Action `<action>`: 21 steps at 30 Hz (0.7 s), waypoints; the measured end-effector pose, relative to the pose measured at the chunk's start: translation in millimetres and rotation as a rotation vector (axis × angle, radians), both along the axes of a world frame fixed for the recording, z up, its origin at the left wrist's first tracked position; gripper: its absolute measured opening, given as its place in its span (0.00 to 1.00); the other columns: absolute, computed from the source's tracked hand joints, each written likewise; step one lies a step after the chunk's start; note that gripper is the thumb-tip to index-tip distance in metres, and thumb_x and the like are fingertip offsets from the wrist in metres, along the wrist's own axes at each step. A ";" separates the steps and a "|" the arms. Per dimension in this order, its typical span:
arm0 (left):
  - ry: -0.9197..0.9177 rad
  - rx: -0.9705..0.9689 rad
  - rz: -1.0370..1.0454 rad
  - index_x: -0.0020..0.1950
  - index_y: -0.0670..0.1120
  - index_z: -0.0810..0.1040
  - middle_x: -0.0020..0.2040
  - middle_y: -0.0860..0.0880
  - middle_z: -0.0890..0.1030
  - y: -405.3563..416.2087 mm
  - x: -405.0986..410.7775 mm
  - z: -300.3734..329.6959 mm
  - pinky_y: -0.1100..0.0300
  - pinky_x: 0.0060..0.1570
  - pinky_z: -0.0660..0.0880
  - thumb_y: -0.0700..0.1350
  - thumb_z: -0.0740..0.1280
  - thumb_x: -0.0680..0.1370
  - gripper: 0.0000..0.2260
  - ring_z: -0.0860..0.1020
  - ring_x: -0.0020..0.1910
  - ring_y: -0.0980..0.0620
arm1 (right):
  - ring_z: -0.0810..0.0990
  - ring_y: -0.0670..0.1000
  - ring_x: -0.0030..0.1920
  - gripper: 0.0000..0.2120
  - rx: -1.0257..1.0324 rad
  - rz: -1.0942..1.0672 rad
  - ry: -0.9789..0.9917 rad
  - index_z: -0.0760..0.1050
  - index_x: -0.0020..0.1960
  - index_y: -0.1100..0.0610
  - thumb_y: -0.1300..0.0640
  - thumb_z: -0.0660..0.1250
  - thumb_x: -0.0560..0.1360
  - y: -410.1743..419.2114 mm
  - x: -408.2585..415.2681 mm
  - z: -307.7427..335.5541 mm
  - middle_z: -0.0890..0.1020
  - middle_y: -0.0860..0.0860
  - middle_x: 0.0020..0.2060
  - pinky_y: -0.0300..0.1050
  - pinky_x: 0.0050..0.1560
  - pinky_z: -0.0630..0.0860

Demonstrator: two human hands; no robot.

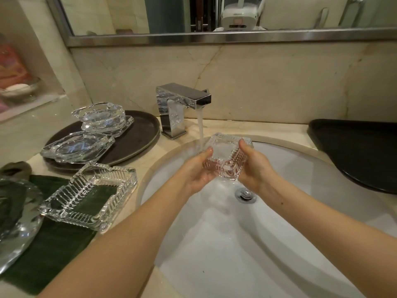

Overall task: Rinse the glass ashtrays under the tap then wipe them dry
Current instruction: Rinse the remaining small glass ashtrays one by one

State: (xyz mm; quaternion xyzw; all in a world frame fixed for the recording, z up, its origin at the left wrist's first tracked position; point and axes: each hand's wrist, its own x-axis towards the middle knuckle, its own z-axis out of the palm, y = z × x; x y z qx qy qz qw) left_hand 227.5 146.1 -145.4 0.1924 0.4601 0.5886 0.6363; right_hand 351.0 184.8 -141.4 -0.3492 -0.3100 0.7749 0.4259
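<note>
A square ribbed glass ashtray (226,155) is held over the white sink (300,179), tilted, just right of the water stream (200,127) running from the chrome tap (182,104). My left hand (198,168) grips its left side from below, and my right hand (253,166) grips its right side with the thumb on the rim. A second square ribbed ashtray (90,194) lies on a dark green cloth (49,248) left of the sink. Three smooth glass ashtrays (101,117) sit on a dark round tray (137,143), two of them stacked.
A black tray (361,151) lies on the counter at the right. Another clear glass dish (15,222) sits at the far left edge on the cloth. The drain (245,195) is in the sink's middle. A mirror runs above the marble backsplash.
</note>
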 end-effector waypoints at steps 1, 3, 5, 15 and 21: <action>0.012 0.010 0.026 0.53 0.41 0.75 0.40 0.45 0.79 0.6 -1.7 1.6 0.59 0.34 0.80 0.43 0.61 0.80 0.07 0.78 0.38 0.50 | 0.81 0.57 0.48 0.13 0.012 0.016 -0.039 0.74 0.57 0.61 0.55 0.58 0.80 0.3 0.8 -0.1 0.81 0.59 0.51 0.51 0.46 0.77; 0.053 0.038 0.062 0.56 0.42 0.74 0.43 0.45 0.79 2.7 -7.4 3.3 0.60 0.35 0.79 0.45 0.59 0.81 0.10 0.77 0.40 0.51 | 0.79 0.55 0.46 0.09 0.020 0.036 -0.130 0.75 0.54 0.58 0.54 0.63 0.77 3.7 4.0 -1.0 0.80 0.57 0.49 0.49 0.45 0.77; 0.105 0.047 0.073 0.60 0.41 0.73 0.47 0.44 0.80 2.8 -12.5 3.7 0.56 0.43 0.78 0.46 0.57 0.82 0.13 0.78 0.43 0.49 | 0.78 0.52 0.42 0.10 0.018 0.096 -0.242 0.74 0.51 0.56 0.52 0.67 0.74 9.3 10.8 -0.8 0.79 0.54 0.44 0.46 0.41 0.78; 0.178 0.072 0.046 0.47 0.44 0.71 0.33 0.50 0.75 0.5 -13.0 8.0 0.62 0.28 0.75 0.48 0.58 0.81 0.09 0.76 0.26 0.56 | 0.78 0.56 0.42 0.18 0.148 0.092 -0.392 0.74 0.56 0.65 0.50 0.66 0.76 2.5 0.6 -9.3 0.79 0.59 0.46 0.49 0.44 0.76; 0.355 -0.048 -0.064 0.48 0.43 0.73 0.34 0.50 0.75 -4.8 -8.2 7.1 0.58 0.38 0.75 0.49 0.56 0.82 0.11 0.76 0.30 0.54 | 0.81 0.53 0.36 0.14 0.157 -0.009 -0.342 0.76 0.46 0.61 0.51 0.60 0.79 -4.0 -7.4 -15.5 0.82 0.56 0.38 0.46 0.42 0.77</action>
